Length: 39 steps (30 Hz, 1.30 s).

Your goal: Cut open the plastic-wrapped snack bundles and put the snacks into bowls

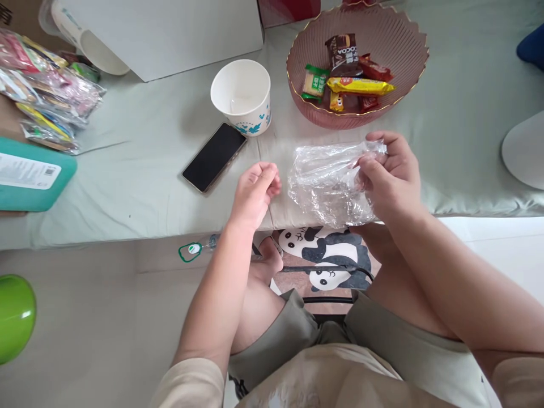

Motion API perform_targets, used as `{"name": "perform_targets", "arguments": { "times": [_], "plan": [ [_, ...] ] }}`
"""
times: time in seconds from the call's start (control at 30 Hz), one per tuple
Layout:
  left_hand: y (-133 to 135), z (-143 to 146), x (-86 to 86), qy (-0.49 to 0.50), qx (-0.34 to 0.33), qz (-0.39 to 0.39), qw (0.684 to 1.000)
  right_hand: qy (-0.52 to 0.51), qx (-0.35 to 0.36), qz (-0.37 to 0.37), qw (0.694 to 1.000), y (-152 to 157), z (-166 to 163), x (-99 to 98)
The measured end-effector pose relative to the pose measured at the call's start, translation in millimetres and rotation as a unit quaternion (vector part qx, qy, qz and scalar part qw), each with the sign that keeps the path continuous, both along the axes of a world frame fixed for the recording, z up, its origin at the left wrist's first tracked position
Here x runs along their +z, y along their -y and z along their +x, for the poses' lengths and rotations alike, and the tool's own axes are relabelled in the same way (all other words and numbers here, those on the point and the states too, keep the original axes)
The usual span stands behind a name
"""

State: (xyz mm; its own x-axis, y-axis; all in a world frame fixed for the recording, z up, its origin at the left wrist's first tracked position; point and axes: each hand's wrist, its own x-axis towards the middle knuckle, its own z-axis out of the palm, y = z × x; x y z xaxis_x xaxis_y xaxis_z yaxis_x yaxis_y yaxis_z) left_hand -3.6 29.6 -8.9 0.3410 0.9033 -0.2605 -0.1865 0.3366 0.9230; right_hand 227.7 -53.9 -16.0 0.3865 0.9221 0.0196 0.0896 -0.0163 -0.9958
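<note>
A crumpled clear plastic bag (327, 181) is pinched at its right end by my right hand (393, 175), and the rest spreads to the left just above the front edge of the covered surface. My left hand (255, 192) is closed just left of the bag, not touching it, with its thumb over curled fingers and nothing showing in them. Beyond my left hand stands a white paper cup (244, 96) with blue leaf prints. A black phone (215, 157) lies beside the cup. Behind the bag is a pink ribbed bowl (402, 62) with several wrapped snacks (359, 85) in it.
A white box (191, 34) stands at the back. Packaged items (46, 85) and a teal container (36, 175) are at the left. A white rounded object (527, 150) sits at the right edge. Below are a green object (15, 317) and a panda-print board (335, 255) between my legs.
</note>
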Motion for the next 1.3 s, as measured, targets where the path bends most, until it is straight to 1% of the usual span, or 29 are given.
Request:
{"name": "perform_targets", "arguments": {
  "times": [0.03,0.07,0.1,0.17,0.2,0.23,0.3,0.37,0.43,0.5,0.57,0.63,0.7,0.73,0.8,0.87,0.97,1.0,1.2,1.27,1.3],
  "plan": [
    [1.2,1.3,-0.3,0.018,-0.009,-0.008,1.000,0.000,0.008,0.001,1.000,0.5,-1.9,-1.1],
    [2.8,2.9,-0.3,0.032,-0.032,-0.024,0.999,0.001,0.017,0.002,1.000,1.0,-4.1,-2.7],
    [4.6,4.6,0.0,0.037,-0.069,-0.043,0.996,0.004,0.025,0.000,1.000,1.4,-6.3,-4.6],
    [7.5,7.7,1.3,0.025,-0.150,-0.076,0.985,0.007,0.039,-0.006,0.999,1.5,-9.1,-9.1],
    [8.4,8.7,2.3,0.012,-0.176,-0.085,0.981,0.006,0.044,-0.008,0.999,1.0,-9.4,-11.1],
    [8.8,9.2,3.2,0.002,-0.183,-0.088,0.979,0.000,0.048,-0.008,0.999,0.2,-9.0,-12.4],
    [7.9,9.0,4.9,-0.004,-0.152,-0.080,0.985,-0.031,0.066,-0.005,0.997,-1.6,-7.6,-12.1],
    [5.9,7.5,6.1,-0.001,-0.113,-0.065,0.992,-0.086,0.103,-0.015,0.991,-2.7,-7.7,-7.2],
    [4.0,5.6,6.9,-0.003,-0.091,-0.045,0.995,-0.144,0.146,-0.053,0.977,-2.1,-11.3,0.8],
    [3.2,4.1,6.9,-0.006,-0.071,-0.028,0.997,-0.173,0.170,-0.101,0.965,0.1,-17.5,8.7],
    [3.4,3.6,5.8,-0.011,-0.071,-0.023,0.997,-0.159,0.160,-0.119,0.967,2.8,-23.6,14.0],
    [4.0,4.1,3.4,-0.027,-0.089,-0.019,0.996,-0.119,0.123,-0.104,0.980,4.8,-27.5,16.5],
    [4.4,5.2,0.5,-0.050,-0.091,0.001,0.995,-0.087,0.089,-0.086,0.988,5.8,-28.3,17.3],
    [4.4,5.6,-0.7,-0.060,-0.079,0.017,0.995,-0.079,0.089,-0.091,0.989,6.0,-27.8,17.6],
    [3.6,5.4,-1.9,-0.072,-0.049,0.043,0.995,-0.071,0.115,-0.117,0.984,6.2,-25.6,18.1],
    [2.0,3.1,-1.7,-0.077,-0.062,0.042,0.994,-0.069,0.145,-0.137,0.977,6.5,-23.0,18.5],
    [-0.7,-2.2,0.1,-0.064,-0.119,0.024,0.991,-0.090,0.135,-0.122,0.979,6.6,-20.2,17.6],
    [-1.3,-3.6,0.9,-0.057,-0.126,0.022,0.990,-0.104,0.130,-0.115,0.979,6.5,-19.8,16.8],
    [-3.7,-0.6,12.6,0.007,-0.100,0.026,0.995,-0.190,0.097,-0.067,0.975,2.6,-18.1,15.3],
    [-6.2,1.4,15.3,0.012,-0.092,0.020,0.996,-0.191,0.090,-0.054,0.976,1.9,-15.1,16.4],
    [-7.6,1.8,15.2,0.008,-0.088,0.016,0.996,-0.174,0.089,-0.050,0.979,2.2,-13.1,16.8]
  ]
}}
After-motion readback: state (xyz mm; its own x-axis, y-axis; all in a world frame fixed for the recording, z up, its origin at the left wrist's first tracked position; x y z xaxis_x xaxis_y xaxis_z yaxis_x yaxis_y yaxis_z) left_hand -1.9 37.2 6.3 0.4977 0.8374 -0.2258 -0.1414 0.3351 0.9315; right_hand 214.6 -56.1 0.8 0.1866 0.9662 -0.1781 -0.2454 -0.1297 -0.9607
